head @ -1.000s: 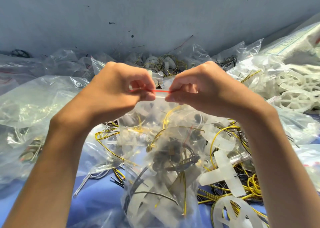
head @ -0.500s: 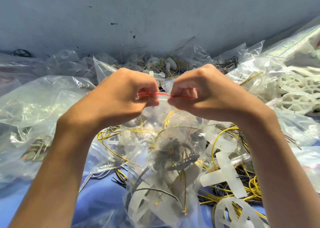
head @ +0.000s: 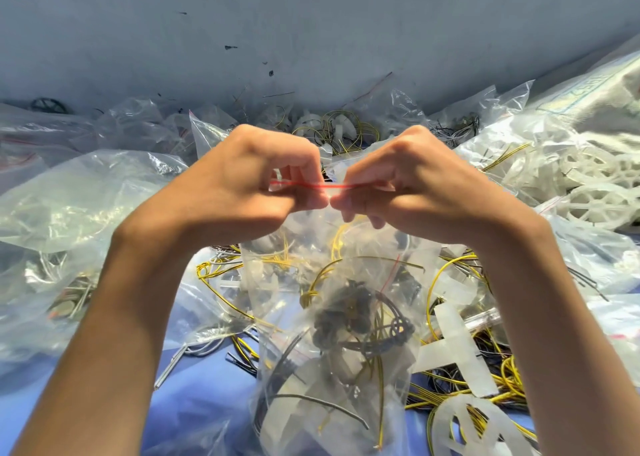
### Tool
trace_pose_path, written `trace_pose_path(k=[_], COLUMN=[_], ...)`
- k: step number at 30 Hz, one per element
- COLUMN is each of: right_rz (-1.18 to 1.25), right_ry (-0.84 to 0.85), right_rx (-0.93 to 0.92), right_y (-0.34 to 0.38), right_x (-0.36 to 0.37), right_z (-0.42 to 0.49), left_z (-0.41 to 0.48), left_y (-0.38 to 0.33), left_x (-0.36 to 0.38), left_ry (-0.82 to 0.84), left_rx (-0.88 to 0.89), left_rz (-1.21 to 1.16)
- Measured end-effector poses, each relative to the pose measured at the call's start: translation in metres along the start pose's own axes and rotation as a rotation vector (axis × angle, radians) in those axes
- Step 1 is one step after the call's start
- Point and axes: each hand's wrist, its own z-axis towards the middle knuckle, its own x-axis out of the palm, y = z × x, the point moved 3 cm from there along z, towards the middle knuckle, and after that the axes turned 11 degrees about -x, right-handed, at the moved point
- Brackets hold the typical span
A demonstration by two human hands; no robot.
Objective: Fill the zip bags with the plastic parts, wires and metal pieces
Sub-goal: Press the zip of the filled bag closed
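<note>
Zip bag (head: 346,317), filled with dark wires, yellow wires and white plastic parts, is held upright over the blue tabletop (head: 207,386) by its red zip strip (head: 322,186). The strip is pinched by the left hand (head: 249,185) and by the right hand (head: 408,185), thumbs pressed against curled fingers. Since a second ago the thumbs have been brought closer, until they nearly meet at mid-strip; little else has shifted. The seal is judged to be almost pressed shut, so this bag is close to done. Faint blue print is seen on a large bag (head: 588,85) at far right, but it cannot be read.
</note>
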Motion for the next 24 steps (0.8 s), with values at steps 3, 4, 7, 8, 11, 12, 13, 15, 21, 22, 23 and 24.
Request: trace_pose_path(k=[3,4,7,8,11,12,13,15,21,22,23,24], right_rz=[0.04,0.053,0.071,0.078,0.075,0.067,0.059,0.021,-0.051,-0.049,-0.055,-0.066], right_ry=[-0.023,-0.028,-0.033,-0.039,-0.072,-0.085,-0.096,-0.113,-0.201,-0.213,-0.219,-0.219], right_rx=[0.022,0.036,0.079,0.095,0.127,0.131,0.136,0.143,0.106,0.087,0.061,0.035], right_y=[-0.004,-0.006,-0.009,-0.009,-0.012,-0.013,-0.014,-0.015,-0.011,-0.01,-0.008,-0.006], right_x=[-0.005,-0.007,-0.01,-0.012,-0.017,-0.019,-0.019,-0.02,-0.017,-0.016,-0.015,-0.013], right_z=[-0.004,-0.006,-0.01,-0.011,-0.016,-0.017,-0.018,-0.018,-0.013,-0.012,-0.01,-0.008], left_z=[-0.002,-0.002,-0.004,-0.004,-0.007,-0.008,-0.009,-0.009,-0.005,-0.004,-0.004,-0.004], left_y=[0.005,0.007,0.012,0.014,0.021,0.025,0.028,0.031,0.017,0.013,0.011,0.01], left_x=[-0.003,-0.004,-0.007,-0.008,-0.012,-0.014,-0.016,-0.016,0.001,0.006,0.01,0.012], left_ry=[-0.009,-0.01,-0.008,-0.003,-0.019,-0.032,-0.047,-0.057,0.123,0.177,0.219,0.245], left_rx=[-0.041,-0.054,-0.086,-0.103,-0.177,-0.206,-0.229,-0.255,-0.258,-0.264,-0.268,-0.267], left_rz=[-0.045,-0.05,-0.074,-0.093,-0.116,-0.117,-0.116,-0.113,-0.107,-0.112,-0.103,-0.098])
